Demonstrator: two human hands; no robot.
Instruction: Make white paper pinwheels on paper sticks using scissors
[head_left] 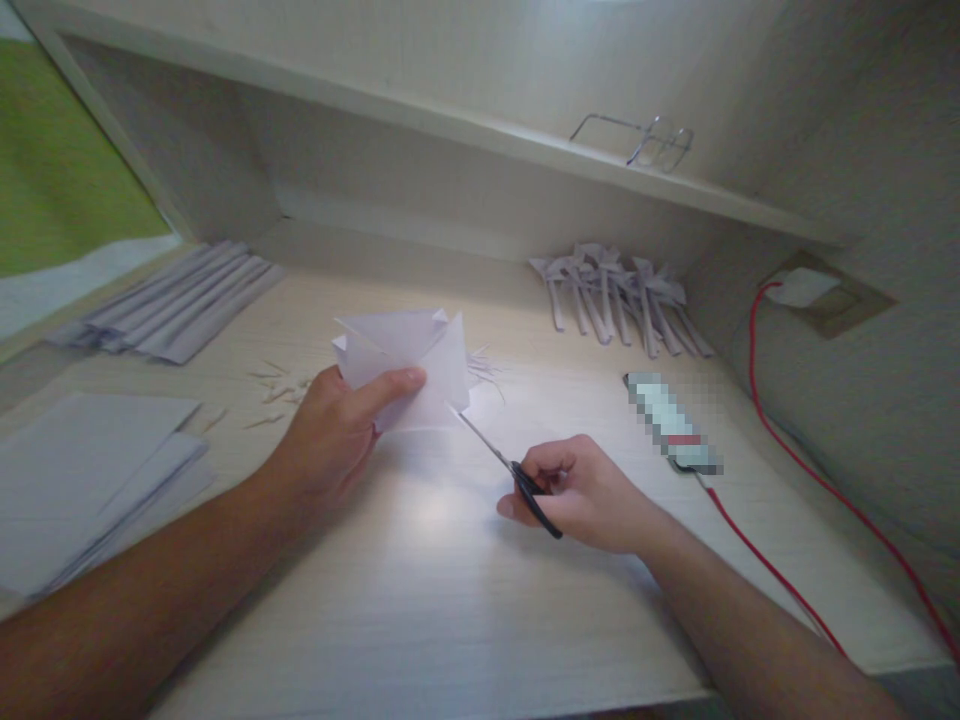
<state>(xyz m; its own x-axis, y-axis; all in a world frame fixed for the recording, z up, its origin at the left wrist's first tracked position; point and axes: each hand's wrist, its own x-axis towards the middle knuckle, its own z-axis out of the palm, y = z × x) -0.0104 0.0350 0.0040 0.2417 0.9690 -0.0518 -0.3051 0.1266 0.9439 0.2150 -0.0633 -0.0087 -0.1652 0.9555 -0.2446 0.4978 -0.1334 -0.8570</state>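
Observation:
My left hand [349, 420] grips a white sheet of paper [442, 375] above the desk, thumb on top and the other fingers mostly hidden beneath. The paper has slits and raised, pointed corners. In my right hand [577, 490] is a pair of scissors [517, 470] with black handles, my fingers through the loops. Their blades point up and left and meet the paper's lower right corner. Whether the blades are apart is too fine to tell. Thin paper slivers [486, 368] lie just behind the paper, and small toothpick-like bits [281, 390] lie left of it.
Rolled paper tubes [180, 300] lie at the back left, with stacked sheets [90, 480] nearer. Several paper pinwheels on sticks [615, 290] rest at the back right. A phone [671, 420] with a red cable [780, 570] lies right. Glasses [660, 140] sit on the shelf [450, 125].

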